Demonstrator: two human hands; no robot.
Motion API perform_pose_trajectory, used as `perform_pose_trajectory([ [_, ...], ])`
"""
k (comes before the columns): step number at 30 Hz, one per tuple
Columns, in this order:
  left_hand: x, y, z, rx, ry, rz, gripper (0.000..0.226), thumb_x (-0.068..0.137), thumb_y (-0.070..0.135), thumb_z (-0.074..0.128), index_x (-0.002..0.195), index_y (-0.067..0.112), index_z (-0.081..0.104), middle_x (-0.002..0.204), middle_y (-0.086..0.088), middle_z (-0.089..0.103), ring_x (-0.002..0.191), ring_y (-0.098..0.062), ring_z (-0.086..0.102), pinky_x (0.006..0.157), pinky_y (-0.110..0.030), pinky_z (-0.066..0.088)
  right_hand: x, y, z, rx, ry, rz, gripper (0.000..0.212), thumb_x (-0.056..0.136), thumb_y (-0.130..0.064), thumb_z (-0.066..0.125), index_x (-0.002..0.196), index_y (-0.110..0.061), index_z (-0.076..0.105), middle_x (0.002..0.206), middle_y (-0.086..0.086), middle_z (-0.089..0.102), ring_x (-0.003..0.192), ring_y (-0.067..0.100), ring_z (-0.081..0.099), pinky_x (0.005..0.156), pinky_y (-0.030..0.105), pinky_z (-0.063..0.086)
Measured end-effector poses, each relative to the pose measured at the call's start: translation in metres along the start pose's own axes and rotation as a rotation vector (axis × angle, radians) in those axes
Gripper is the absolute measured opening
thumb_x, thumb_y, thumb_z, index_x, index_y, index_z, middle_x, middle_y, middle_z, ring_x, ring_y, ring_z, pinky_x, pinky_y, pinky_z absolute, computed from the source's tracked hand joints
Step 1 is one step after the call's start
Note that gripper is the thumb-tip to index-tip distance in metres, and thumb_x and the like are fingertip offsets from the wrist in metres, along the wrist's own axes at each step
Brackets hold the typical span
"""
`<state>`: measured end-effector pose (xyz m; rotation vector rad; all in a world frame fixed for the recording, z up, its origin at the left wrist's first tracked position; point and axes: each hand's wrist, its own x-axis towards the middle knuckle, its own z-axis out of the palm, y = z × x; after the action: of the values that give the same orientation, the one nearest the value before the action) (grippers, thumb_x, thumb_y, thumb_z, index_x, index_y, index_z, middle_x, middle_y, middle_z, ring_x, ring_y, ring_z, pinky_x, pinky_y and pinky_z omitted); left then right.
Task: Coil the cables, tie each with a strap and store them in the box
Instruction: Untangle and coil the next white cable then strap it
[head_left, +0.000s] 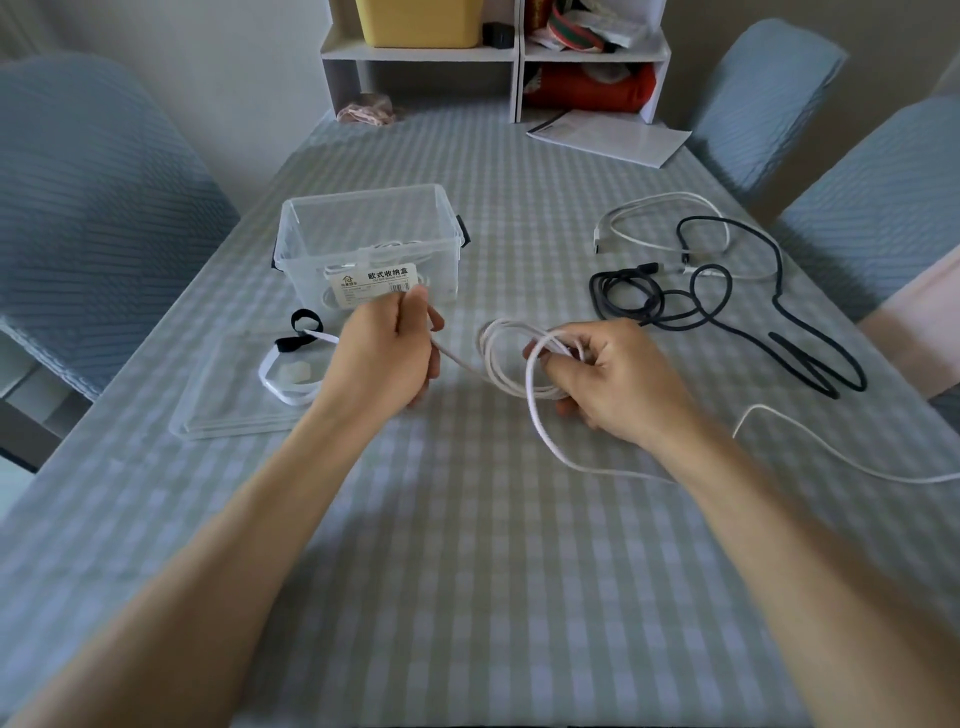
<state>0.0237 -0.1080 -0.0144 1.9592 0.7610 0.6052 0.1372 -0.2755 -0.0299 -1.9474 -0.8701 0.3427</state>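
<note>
My right hand (608, 376) grips a few loops of a white cable (530, 395) just above the checked table. My left hand (387, 353) pinches the same cable a short way along, holding a taut stretch between the hands. The cable's loose tail runs under my right forearm and off to the right. The clear plastic box (311, 223) stands behind my left hand with a white coiled cable inside. Its lid (208, 410) lies flat to the left, with black and white straps (291, 364) on it. A black cable (753, 301) and another white cable (654, 218) lie loose at the right.
A white shelf unit (519, 67) with a yellow bin and red items stands at the table's far end, with papers (613, 137) beside it. Blue-covered chairs (88, 208) flank the table on both sides.
</note>
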Motion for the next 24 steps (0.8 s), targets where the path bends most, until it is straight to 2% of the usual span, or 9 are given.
perform_pose_trajectory([
  [3,0.005,-0.001,-0.007,-0.048,0.050,-0.016,0.039,0.107,0.030,0.033,0.079,0.014,0.054,0.051,-0.001,0.050,0.037,-0.011,0.042,0.047,-0.026,0.037,-0.001,-0.004,-0.001,-0.011,-0.052,-0.009,0.014,0.094,-0.016,0.062,0.089,-0.015,0.076,0.046,-0.004,0.057,0.039,0.008,0.050,0.041,0.022,0.037],
  [7,-0.003,0.003,-0.003,-0.231,-0.060,-0.019,0.038,0.106,0.032,0.041,0.079,0.011,0.057,0.049,0.000,0.049,0.041,-0.016,0.045,0.047,-0.026,0.039,0.000,-0.006,0.003,-0.131,-0.078,-0.043,0.018,0.095,-0.017,0.058,0.087,-0.020,0.074,0.068,0.008,0.069,0.060,0.019,0.066,0.057,0.036,0.055],
  [9,-0.009,0.005,0.006,-0.399,-0.145,-0.056,0.036,0.102,0.037,0.052,0.084,0.008,0.064,0.060,-0.007,0.053,0.054,-0.021,0.051,0.054,-0.030,0.043,0.002,-0.006,0.003,-0.201,-0.085,-0.062,0.020,0.096,-0.016,0.055,0.086,-0.026,0.070,0.072,-0.001,0.069,0.060,0.008,0.062,0.057,0.028,0.049],
  [11,-0.014,0.002,0.016,-0.393,-0.208,-0.049,0.048,0.091,0.051,0.059,0.091,0.004,0.068,0.078,-0.011,0.061,0.072,-0.024,0.059,0.069,-0.035,0.050,0.003,-0.006,0.004,-0.228,-0.094,-0.087,0.019,0.097,-0.017,0.054,0.088,-0.025,0.068,0.078,-0.003,0.070,0.068,0.009,0.064,0.061,0.031,0.049],
  [13,-0.016,-0.002,0.026,-0.258,-0.186,0.007,0.050,0.082,0.063,0.055,0.094,0.018,0.071,0.096,-0.004,0.070,0.093,-0.019,0.066,0.086,-0.038,0.051,0.003,-0.005,0.002,-0.218,-0.102,-0.097,0.017,0.098,-0.017,0.053,0.091,-0.019,0.068,0.077,-0.005,0.069,0.068,0.007,0.063,0.061,0.032,0.048],
  [15,-0.018,-0.002,0.028,-0.145,-0.145,0.050,0.031,0.088,0.063,0.049,0.092,0.038,0.067,0.105,0.004,0.067,0.106,-0.009,0.061,0.095,-0.031,0.047,0.003,-0.004,0.002,-0.225,-0.108,-0.103,0.017,0.098,-0.017,0.051,0.093,-0.018,0.067,0.076,-0.003,0.067,0.067,0.011,0.063,0.062,0.036,0.049],
  [18,-0.024,0.003,0.028,-0.063,-0.250,0.121,0.020,0.096,0.054,0.050,0.094,0.037,0.061,0.098,0.010,0.068,0.095,0.004,0.061,0.080,-0.014,0.046,0.002,-0.004,0.001,-0.243,-0.124,-0.128,0.016,0.099,-0.017,0.048,0.091,-0.017,0.062,0.078,0.003,0.067,0.072,0.022,0.064,0.065,0.044,0.050],
  [21,-0.023,0.004,0.028,-0.032,-0.287,0.134,0.025,0.079,0.051,0.058,0.098,0.034,0.061,0.089,0.012,0.070,0.087,0.000,0.065,0.079,-0.021,0.050,0.001,-0.005,0.001,-0.247,-0.151,-0.146,0.021,0.098,-0.014,0.047,0.078,-0.019,0.054,0.072,0.001,0.061,0.064,0.019,0.057,0.059,0.040,0.043],
  [24,-0.020,0.005,0.022,-0.100,-0.360,0.099,0.034,0.079,0.047,0.061,0.105,0.026,0.064,0.077,0.015,0.067,0.076,0.000,0.062,0.073,-0.022,0.049,0.000,-0.006,-0.001,-0.262,-0.151,-0.122,0.023,0.098,-0.015,0.048,0.077,-0.022,0.054,0.071,-0.002,0.059,0.063,0.017,0.056,0.057,0.036,0.042],
])
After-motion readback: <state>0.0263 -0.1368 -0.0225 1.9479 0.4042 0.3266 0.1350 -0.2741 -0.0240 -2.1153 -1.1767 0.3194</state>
